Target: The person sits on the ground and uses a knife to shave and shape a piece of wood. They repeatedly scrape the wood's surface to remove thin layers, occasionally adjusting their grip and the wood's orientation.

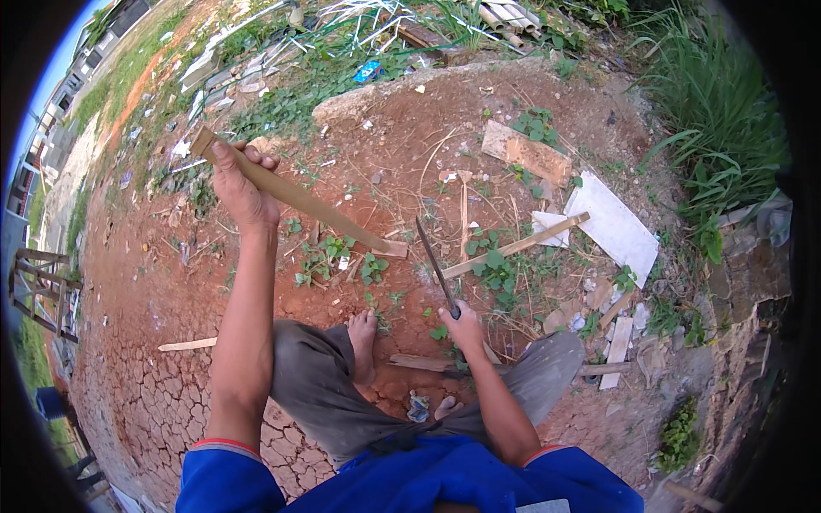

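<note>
From afar, I have my left grip (244,184) clamped on the upper end of 1 wooden stick (316,204), slanting it over the red soil (171,286), probably so its lower end is free near the long knife (432,257); my right grip (463,328) is clamped on the knife's handle.

bright daylight shows the red soil (162,282) clearly, with fisheye bending toward the blackened edges.

Blue shirt (410,474), grey trousers (321,385)
</note>
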Available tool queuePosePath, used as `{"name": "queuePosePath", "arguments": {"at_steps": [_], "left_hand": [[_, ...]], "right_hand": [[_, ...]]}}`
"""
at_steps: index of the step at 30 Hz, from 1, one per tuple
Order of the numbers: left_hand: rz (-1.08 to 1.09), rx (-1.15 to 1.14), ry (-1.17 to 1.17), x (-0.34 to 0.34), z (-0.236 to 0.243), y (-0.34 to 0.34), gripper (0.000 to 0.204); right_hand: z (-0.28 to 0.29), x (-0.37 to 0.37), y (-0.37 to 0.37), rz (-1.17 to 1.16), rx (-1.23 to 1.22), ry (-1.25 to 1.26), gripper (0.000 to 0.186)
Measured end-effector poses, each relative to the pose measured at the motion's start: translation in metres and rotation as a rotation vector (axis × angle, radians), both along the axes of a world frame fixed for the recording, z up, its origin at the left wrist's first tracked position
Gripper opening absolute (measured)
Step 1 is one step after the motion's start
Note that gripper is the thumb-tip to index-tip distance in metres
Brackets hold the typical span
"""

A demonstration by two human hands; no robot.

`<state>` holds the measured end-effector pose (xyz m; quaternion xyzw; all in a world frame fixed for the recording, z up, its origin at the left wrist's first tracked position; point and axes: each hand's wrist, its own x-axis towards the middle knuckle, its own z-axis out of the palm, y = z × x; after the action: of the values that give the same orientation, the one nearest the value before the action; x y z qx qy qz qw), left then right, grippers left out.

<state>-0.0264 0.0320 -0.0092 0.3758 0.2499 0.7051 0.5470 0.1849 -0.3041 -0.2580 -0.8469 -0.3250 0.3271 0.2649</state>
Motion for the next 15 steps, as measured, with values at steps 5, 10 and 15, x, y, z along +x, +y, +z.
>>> {"name": "queuePosePath", "arguments": {"at_steps": [5, 10, 15], "left_hand": [[-0.003, 0.014, 0.059, -0.002, 0.001, -0.003, 0.055], [-0.030, -0.020, 0.045, 0.009, -0.003, -0.004, 0.061], [-0.097, 0.007, 0.110, 0.013, -0.008, -0.006, 0.062]], "right_hand": [[-0.019, -0.008, -0.008, -0.065, -0.003, 0.185, 0.042], [-0.044, -0.005, -0.023, -0.065, 0.067, 0.138, 0.040], [-0.060, 0.001, -0.026, -0.142, 0.004, 0.237, 0.034]]}}
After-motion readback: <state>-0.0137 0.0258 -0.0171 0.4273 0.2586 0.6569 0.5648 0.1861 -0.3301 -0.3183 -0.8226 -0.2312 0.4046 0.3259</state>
